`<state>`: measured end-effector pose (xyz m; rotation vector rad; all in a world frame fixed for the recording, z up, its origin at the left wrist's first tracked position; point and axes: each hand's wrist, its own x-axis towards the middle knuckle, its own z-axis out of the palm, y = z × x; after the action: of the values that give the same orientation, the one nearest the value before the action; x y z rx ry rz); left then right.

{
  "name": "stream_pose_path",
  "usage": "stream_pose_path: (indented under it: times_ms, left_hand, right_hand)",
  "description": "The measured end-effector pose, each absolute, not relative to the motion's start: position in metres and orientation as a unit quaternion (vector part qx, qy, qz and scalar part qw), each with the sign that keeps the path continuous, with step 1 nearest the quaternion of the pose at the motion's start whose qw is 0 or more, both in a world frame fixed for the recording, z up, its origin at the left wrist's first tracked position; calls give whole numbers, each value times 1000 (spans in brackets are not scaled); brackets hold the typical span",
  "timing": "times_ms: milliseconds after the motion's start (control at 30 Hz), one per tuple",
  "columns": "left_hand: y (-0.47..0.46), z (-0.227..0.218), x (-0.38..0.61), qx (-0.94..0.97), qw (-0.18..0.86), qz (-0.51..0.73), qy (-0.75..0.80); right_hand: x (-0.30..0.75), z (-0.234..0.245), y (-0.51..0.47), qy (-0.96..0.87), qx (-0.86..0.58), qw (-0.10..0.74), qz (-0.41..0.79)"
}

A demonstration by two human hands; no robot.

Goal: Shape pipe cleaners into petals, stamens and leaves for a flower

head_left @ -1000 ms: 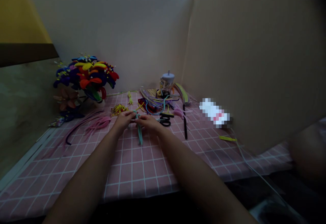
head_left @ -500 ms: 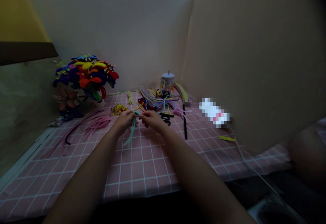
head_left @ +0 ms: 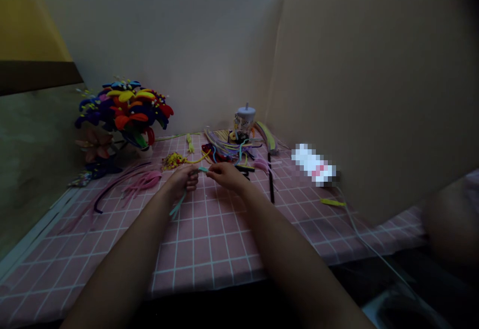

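Note:
Both my hands meet over the pink checked tablecloth (head_left: 209, 239), near the middle of the table. My left hand (head_left: 183, 179) is closed round a teal pipe cleaner (head_left: 177, 204), whose long end trails down and left below the fist. My right hand (head_left: 224, 174) pinches the short upper end of the same pipe cleaner between thumb and fingers. The two hands sit a few centimetres apart, with a bit of teal showing between them.
A bunch of bright pipe-cleaner flowers (head_left: 125, 112) stands at the back left. Pink and purple pipe cleaners (head_left: 130, 184) lie left of my hands. A heap of mixed pipe cleaners (head_left: 228, 149), a lidded cup (head_left: 244, 122) and black scissors lie behind. Cardboard walls enclose back and right.
The teal pipe cleaner's free end has swung from hanging straight down to pointing down-left, and my left hand has closed round it. My right hand shifted slightly right, still pinching the top.

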<state>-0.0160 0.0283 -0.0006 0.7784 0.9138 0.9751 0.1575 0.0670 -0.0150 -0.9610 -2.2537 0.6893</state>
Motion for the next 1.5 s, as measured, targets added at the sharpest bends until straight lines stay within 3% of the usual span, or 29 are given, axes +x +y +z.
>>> stream_pose_path:
  times_ms: [400, 600, 867, 1133, 1500]
  left_hand:
    - [20, 2, -12, 456, 617, 389, 510]
    - [18, 2, -12, 466, 676, 336, 461]
    - [17, 5, -14, 447, 686, 392, 418]
    - [19, 7, -19, 327, 791, 409, 316]
    - [22, 4, -22, 341, 775, 406, 344]
  right_hand:
    - [164, -15, 71, -858, -345, 311, 220]
    - [162, -13, 70, -852, -341, 318, 238]
    - [158, -20, 72, -836, -330, 312, 307]
    - [153, -5, 56, -784, -257, 422, 376]
    - [152, -7, 60, -785, -259, 442, 348]
